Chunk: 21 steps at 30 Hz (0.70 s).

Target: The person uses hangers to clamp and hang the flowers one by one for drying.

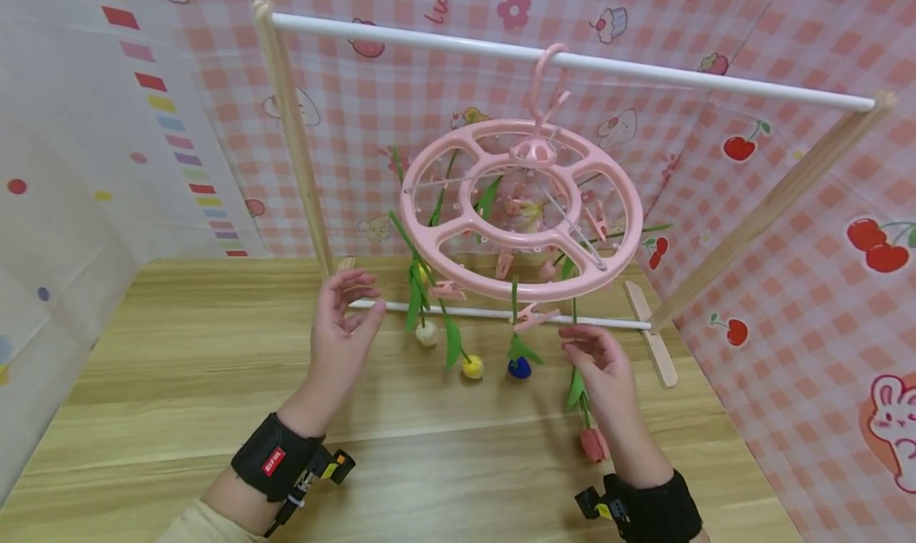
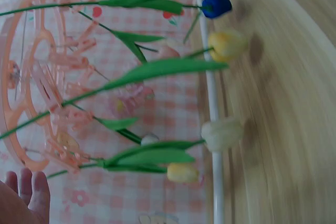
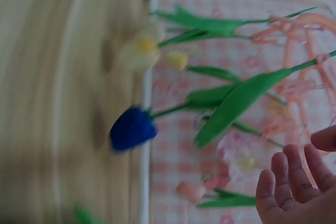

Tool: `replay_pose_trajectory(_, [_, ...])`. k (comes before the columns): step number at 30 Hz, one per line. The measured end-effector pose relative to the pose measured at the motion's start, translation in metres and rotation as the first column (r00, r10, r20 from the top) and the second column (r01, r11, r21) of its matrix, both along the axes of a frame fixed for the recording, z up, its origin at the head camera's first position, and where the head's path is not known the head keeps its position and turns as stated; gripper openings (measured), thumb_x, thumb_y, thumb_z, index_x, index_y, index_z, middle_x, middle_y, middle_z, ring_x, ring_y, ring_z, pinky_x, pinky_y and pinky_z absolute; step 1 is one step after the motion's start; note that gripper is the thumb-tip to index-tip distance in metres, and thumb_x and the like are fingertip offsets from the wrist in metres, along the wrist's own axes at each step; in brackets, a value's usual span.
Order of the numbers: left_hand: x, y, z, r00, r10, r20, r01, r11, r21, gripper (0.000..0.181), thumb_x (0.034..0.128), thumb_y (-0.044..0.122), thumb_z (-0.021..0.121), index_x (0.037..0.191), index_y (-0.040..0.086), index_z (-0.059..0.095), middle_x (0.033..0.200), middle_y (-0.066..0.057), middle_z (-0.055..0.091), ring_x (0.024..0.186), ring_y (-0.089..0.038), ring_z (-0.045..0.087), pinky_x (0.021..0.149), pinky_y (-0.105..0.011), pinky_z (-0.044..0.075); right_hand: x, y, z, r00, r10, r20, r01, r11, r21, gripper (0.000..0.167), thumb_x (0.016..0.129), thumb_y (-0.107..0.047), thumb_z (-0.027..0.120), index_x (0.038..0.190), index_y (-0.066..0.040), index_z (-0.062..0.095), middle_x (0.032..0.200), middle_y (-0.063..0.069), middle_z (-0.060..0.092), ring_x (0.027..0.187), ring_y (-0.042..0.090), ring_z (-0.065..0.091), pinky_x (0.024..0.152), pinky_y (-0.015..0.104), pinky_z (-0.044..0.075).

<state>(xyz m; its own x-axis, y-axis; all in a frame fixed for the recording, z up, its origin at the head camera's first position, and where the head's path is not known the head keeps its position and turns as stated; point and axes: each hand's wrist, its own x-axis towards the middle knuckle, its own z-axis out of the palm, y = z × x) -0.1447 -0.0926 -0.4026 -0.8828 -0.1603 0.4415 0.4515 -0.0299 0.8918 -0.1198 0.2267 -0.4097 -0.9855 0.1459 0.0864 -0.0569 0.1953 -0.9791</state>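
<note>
A round pink clip hanger (image 1: 522,292) hangs with artificial tulips clipped head-down from its pegs. Lowest on it are a white tulip (image 1: 426,334), a yellow tulip (image 1: 472,366), a blue tulip (image 1: 519,367) and a pinkish-red tulip (image 1: 593,444). My left hand (image 1: 339,324) is raised left of the flowers, fingers loosely bent and holding nothing. On the other side, my right hand (image 1: 604,372) is beside the pinkish-red tulip's stem, partly overlapping it in the head view. In the right wrist view, no flower is between the right hand's fingers (image 3: 299,177).
The hanger hook loops over a white rod (image 1: 444,44) between wooden posts (image 1: 296,145). A lower white bar (image 1: 487,312) runs behind the tulips. The stand's wooden foot (image 1: 653,336) rests on the wood-grain table (image 1: 179,376). Checked cloth (image 1: 773,209) covers the back and right.
</note>
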Motion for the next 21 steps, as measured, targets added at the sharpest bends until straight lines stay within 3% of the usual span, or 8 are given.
replay_pose_trajectory(3, [-0.003, -0.006, -0.001, 0.999, 0.037, 0.005, -0.037, 0.999, -0.018, 0.051, 0.0852, -0.009, 0.061, 0.130, -0.005, 0.037, 0.123, -0.011, 0.050, 0.108, -0.021, 0.051, 0.088, -0.020, 0.052, -0.002, 0.010, -0.006, 0.997, 0.063, 0.043, -0.070, 0.980, 0.185, 0.027, 0.092, -0.002, 0.056, 0.119, 0.001, 0.055, 0.117, 0.013, 0.060, 0.101, 0.016, 0.057, 0.079, 0.018, 0.050])
replay_pose_trajectory(5, [-0.004, -0.009, -0.003, 0.998, 0.060, 0.017, -0.060, 0.998, -0.032, 0.053, 0.0845, -0.010, 0.061, 0.131, -0.005, 0.035, 0.125, -0.010, 0.048, 0.111, -0.018, 0.049, 0.090, -0.020, 0.050, -0.003, 0.016, -0.011, 0.992, 0.110, 0.067, -0.125, 0.942, 0.310, 0.030, 0.091, -0.003, 0.059, 0.121, 0.001, 0.054, 0.121, 0.017, 0.058, 0.103, 0.023, 0.057, 0.080, 0.024, 0.051])
replay_pose_trajectory(8, [-0.007, -0.013, -0.007, 0.994, 0.099, 0.037, -0.096, 0.993, -0.068, 0.060, 0.0844, -0.007, 0.063, 0.135, -0.003, 0.030, 0.133, -0.010, 0.041, 0.117, -0.015, 0.043, 0.098, -0.025, 0.045, -0.004, 0.025, -0.019, 0.982, 0.163, 0.096, -0.189, 0.844, 0.501, 0.037, 0.088, -0.006, 0.064, 0.124, 0.001, 0.054, 0.124, 0.020, 0.055, 0.105, 0.033, 0.055, 0.081, 0.037, 0.052])
replay_pose_trajectory(11, [-0.009, -0.017, -0.007, 0.988, 0.152, 0.032, -0.147, 0.981, -0.127, 0.069, 0.0842, -0.005, 0.064, 0.140, -0.001, 0.023, 0.141, -0.016, 0.029, 0.126, -0.021, 0.033, 0.106, -0.036, 0.036, -0.005, 0.033, -0.027, 0.975, 0.178, 0.134, -0.223, 0.743, 0.631, 0.047, 0.086, -0.011, 0.067, 0.128, 0.001, 0.050, 0.128, 0.023, 0.049, 0.112, 0.040, 0.050, 0.090, 0.052, 0.048])
replay_pose_trajectory(16, [-0.009, -0.023, 0.004, 0.977, 0.212, -0.024, -0.211, 0.946, -0.246, 0.085, 0.0819, -0.006, 0.065, 0.146, -0.004, 0.009, 0.145, -0.025, 0.016, 0.131, -0.036, 0.019, 0.107, -0.052, 0.026, -0.005, 0.041, -0.038, 0.963, 0.160, 0.216, -0.268, 0.625, 0.733, 0.057, 0.085, -0.020, 0.069, 0.133, 0.003, 0.045, 0.133, 0.028, 0.043, 0.123, 0.046, 0.041, 0.101, 0.060, 0.039])
replay_pose_trajectory(21, [-0.019, -0.032, 0.010, 0.979, 0.204, 0.006, -0.193, 0.936, -0.296, 0.083, 0.0869, -0.001, 0.061, 0.148, -0.003, 0.004, 0.150, -0.021, 0.010, 0.137, -0.033, 0.013, 0.115, -0.052, 0.020, -0.004, 0.046, -0.045, 0.955, 0.134, 0.265, -0.293, 0.573, 0.765, 0.062, 0.084, -0.024, 0.071, 0.131, 0.007, 0.044, 0.132, 0.028, 0.044, 0.120, 0.047, 0.044, 0.097, 0.059, 0.042])
